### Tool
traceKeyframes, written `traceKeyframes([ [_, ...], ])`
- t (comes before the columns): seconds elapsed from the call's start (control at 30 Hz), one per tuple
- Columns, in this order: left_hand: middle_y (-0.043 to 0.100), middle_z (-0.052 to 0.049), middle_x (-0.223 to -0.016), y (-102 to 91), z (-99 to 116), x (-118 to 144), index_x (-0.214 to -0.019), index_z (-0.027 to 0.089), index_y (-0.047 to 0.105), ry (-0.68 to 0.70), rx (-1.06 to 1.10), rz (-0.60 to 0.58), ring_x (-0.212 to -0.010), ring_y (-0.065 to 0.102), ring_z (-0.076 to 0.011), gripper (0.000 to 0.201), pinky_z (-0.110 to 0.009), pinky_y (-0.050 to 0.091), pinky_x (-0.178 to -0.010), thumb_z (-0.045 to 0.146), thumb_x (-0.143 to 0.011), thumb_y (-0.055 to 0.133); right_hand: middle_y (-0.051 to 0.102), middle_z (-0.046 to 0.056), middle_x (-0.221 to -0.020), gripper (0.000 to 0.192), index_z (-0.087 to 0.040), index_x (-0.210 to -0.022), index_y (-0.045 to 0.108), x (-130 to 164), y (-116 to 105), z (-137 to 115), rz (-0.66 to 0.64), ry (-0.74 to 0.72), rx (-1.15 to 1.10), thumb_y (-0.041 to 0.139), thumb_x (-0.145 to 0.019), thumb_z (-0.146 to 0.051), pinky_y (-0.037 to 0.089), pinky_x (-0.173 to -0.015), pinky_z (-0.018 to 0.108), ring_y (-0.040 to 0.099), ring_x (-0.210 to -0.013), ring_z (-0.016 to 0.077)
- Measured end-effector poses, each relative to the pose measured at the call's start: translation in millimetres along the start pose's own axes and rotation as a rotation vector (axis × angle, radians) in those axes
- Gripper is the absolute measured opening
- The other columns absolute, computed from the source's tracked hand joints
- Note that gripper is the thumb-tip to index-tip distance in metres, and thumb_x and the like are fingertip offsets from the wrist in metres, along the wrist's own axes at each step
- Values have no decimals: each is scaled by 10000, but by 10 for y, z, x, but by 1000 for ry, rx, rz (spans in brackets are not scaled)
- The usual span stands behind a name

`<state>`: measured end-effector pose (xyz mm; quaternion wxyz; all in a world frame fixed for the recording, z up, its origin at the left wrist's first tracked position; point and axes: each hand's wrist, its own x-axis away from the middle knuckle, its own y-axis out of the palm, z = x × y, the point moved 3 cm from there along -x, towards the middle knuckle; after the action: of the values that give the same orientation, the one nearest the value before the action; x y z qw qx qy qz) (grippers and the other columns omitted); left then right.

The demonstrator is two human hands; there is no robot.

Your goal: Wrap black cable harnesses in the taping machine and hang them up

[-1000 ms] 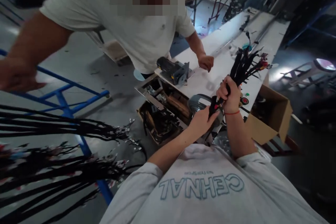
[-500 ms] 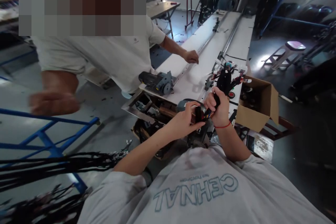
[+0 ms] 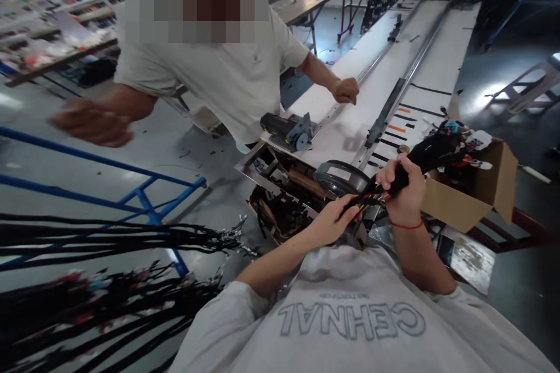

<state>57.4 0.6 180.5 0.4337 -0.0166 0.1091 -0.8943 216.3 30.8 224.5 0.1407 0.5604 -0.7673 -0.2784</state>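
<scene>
A thick black wire harness (image 3: 431, 154) lies across both my hands, its far end spread into white, red and blue connectors. My right hand (image 3: 405, 186), with a red cord at the wrist, is closed around the harness's black-wrapped bundle. Lower down, my left hand (image 3: 336, 218) is closed on the same harness where bare coloured wires show; the wire ends there are partly hidden by the fingers. Just beyond my hands sits a roll of black tape-like material (image 3: 341, 178) at the near end of the white bench (image 3: 371, 87).
A co-worker in a white shirt (image 3: 219, 76) stands at the left side of the bench. A motor unit (image 3: 289, 131) sits on its corner. To the right is an open cardboard box (image 3: 464, 201). Black harnesses (image 3: 175, 236) hang by a blue frame (image 3: 144, 198) at left.
My view has turned left, so the scene sits further right. The harness has swung right off the bench toward the box. My left hand's spread fingers have closed on the wires.
</scene>
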Motion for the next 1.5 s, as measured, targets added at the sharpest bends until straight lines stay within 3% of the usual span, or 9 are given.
traceKeyframes([
  [0.13, 489, 26, -688, 25, 4, 37, -1020, 126, 581, -88, 247, -105, -620, 436, -101, 585, -251, 422, -655, 684, -933, 425, 560, -18, -603, 245, -214, -752, 571, -23, -70, 34, -55, 23, 75, 672, -782, -436, 452, -516, 243, 534, -539, 126],
  [0.3, 478, 45, -622, 201, -111, 35, -1100, 113, 594, -281, 753, -628, -469, 349, -63, 694, -213, 239, -449, 712, -760, 674, 564, 10, -603, 314, -206, -737, 599, 34, -89, 100, -252, 207, 114, 659, -790, -509, 454, -510, 274, 538, -547, 156],
  [0.37, 486, 37, -602, 301, -158, 22, -1073, 108, 615, -339, 860, -732, -438, 321, -61, 722, -225, 179, -425, 714, -696, 726, 544, 9, -592, 314, -208, -735, 608, 40, -115, 130, -273, 267, 97, 651, -796, -513, 451, -507, 278, 527, -542, 159],
  [0.57, 523, 33, -602, 503, -236, 7, -896, 165, 585, -365, 686, -392, -506, 380, -78, 640, -225, 265, -498, 764, -695, 684, 613, 57, -675, 424, -214, -754, 665, -45, -374, 200, -278, 352, 215, 600, -826, -627, 502, -577, 324, 573, -615, 202],
  [0.73, 627, 11, -714, 382, -243, 71, -938, 168, 570, -300, 188, -49, -573, 466, -99, 353, -227, 366, -567, 520, -931, 544, 708, 86, -873, 412, -204, -894, 727, 23, -699, 332, -430, 432, 446, 725, -780, -599, 539, -707, 340, 642, -781, 236],
  [0.83, 631, 7, -725, 305, -296, 80, -979, 159, 566, -281, 101, 109, -573, 465, -102, 345, -230, 377, -573, 499, -945, 516, 723, 77, -972, 373, -210, -989, 726, 98, -792, 407, -547, 435, 479, 799, -750, -487, 538, -811, 347, 659, -893, 234],
  [1.03, 512, 55, -620, 310, -454, 35, -971, 140, 534, -299, 419, 84, -475, 342, -55, 555, -211, 271, -487, 679, -846, 575, 719, 42, -914, 315, -192, -909, 718, 57, -803, 533, -528, 446, 380, 843, -701, -392, 535, -834, 322, 661, -840, 172],
  [1.33, 451, 59, -614, 381, -527, -4, -929, 135, 577, -463, 935, -51, -415, 275, -31, 523, -207, 185, -402, 624, -777, 681, 688, 27, -801, 296, -149, -832, 746, 100, -752, 756, -734, 586, 181, 799, -748, -428, 489, -646, 227, 568, -629, 101],
  [1.5, 401, 68, -621, 426, -487, -41, -928, 130, 596, -501, 1037, 20, -429, 247, -29, 435, -191, 198, -398, 533, -803, 702, 713, 44, -844, 287, -163, -880, 776, 85, -791, 678, -770, 580, 187, 800, -749, -418, 496, -704, 241, 597, -688, 118],
])
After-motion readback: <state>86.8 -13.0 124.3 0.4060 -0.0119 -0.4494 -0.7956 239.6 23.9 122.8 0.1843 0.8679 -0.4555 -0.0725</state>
